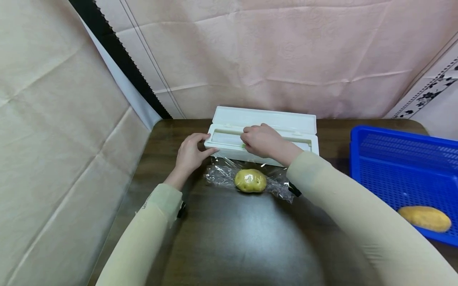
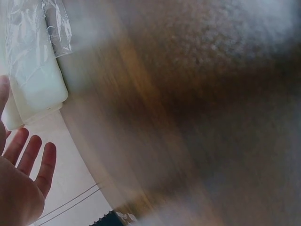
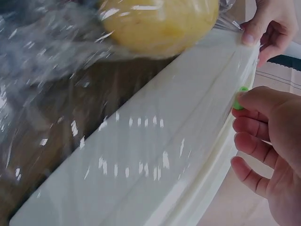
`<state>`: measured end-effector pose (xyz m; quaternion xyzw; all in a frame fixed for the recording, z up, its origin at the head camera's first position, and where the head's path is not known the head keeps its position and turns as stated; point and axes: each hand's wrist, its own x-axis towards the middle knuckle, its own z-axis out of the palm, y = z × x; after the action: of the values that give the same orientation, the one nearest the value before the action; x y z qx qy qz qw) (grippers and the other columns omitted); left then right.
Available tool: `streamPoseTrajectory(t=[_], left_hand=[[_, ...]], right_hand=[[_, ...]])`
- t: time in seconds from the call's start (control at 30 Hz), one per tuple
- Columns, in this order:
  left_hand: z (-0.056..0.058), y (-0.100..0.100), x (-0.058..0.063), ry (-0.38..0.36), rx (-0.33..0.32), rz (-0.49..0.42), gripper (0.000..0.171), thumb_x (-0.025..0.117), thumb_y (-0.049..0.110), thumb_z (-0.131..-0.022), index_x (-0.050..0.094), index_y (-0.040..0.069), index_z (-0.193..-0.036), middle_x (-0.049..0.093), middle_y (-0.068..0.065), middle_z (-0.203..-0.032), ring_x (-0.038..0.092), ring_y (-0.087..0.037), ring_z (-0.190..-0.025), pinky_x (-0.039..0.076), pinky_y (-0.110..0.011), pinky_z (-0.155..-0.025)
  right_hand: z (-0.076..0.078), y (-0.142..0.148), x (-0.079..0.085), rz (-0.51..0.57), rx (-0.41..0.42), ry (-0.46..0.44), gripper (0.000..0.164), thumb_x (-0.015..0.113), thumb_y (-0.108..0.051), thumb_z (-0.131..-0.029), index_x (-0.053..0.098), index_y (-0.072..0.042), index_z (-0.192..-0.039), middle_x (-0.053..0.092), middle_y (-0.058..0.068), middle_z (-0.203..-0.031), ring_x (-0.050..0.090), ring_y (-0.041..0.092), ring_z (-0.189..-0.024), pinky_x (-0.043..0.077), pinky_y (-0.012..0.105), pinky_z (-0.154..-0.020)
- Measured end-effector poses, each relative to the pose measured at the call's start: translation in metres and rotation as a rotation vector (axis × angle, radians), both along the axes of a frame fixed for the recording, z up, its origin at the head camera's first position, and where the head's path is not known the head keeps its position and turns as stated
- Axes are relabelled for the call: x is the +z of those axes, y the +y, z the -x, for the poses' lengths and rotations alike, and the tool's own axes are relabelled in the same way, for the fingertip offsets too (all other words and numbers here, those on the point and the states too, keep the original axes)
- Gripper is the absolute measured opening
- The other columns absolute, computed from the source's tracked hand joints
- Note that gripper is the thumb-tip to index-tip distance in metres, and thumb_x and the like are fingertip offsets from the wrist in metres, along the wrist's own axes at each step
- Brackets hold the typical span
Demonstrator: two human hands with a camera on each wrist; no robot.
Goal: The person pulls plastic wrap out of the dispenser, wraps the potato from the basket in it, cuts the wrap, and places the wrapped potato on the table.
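Observation:
A white cling film dispenser [image 1: 264, 116] lies along the table's far side, its lid tipped back. My left hand [image 1: 191, 155] holds its left end, thumb on the front and fingers at the end and behind. On the dispenser's front edge, my right hand [image 1: 262, 141] pinches a small green slider [image 3: 242, 98] between thumb and forefinger, left of the middle. Clear cling film [image 1: 220, 176] runs from the box down the front. It covers a yellow potato [image 1: 250, 180] on the table just before the dispenser.
To the right stands a blue plastic basket [image 1: 373, 139] with a longish yellow potato [image 1: 425, 218] in it. The brown table [image 1: 229, 238] reaches toward me in front. Pale cloth [image 1: 272, 51] hangs behind the table and along the left.

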<state>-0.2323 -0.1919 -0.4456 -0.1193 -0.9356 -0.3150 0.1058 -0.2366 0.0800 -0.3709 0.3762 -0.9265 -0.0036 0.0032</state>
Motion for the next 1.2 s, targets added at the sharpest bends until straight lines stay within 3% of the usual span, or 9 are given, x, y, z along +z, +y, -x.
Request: streamPoseTrajectory(t=[0.5,0.83,1.2], left_hand=[[0.0,-0.001,-0.002,-0.013,-0.002,-0.009,0.059,0.091,0.037,-0.088,0.072,0.009,-0.137,0.069,-0.009,-0.14,0.061,-0.032,-0.133,0.048,-0.051,-0.112],[-0.001,0.001,0.0,-0.009,0.0,-0.012,0.059,0.091,0.037,-0.088,0.072,0.009,-0.137,0.069,-0.009,-0.14,0.061,-0.032,-0.133,0.048,-0.051,-0.112],[-0.001,0.001,-0.001,-0.009,0.01,0.0,0.061,0.091,0.039,-0.087,0.072,0.01,-0.138,0.068,-0.01,-0.142,0.06,-0.033,-0.134,0.047,-0.053,-0.112]], right_hand=[[-0.008,0.033,0.001,-0.01,0.041,0.044,0.024,0.069,-0.012,-0.101,0.059,-0.012,-0.08,0.055,0.004,-0.08,0.057,0.024,-0.073,0.053,0.048,-0.071],[-0.011,0.045,0.007,-0.067,0.015,0.002,0.023,0.066,-0.013,-0.103,0.059,-0.012,-0.082,0.055,0.004,-0.082,0.059,0.024,-0.077,0.054,0.05,-0.075],[-0.022,0.082,0.006,-0.054,0.058,0.08,0.027,0.07,-0.009,-0.097,0.056,-0.014,-0.074,0.05,0.001,-0.074,0.055,0.022,-0.067,0.049,0.044,-0.063]])
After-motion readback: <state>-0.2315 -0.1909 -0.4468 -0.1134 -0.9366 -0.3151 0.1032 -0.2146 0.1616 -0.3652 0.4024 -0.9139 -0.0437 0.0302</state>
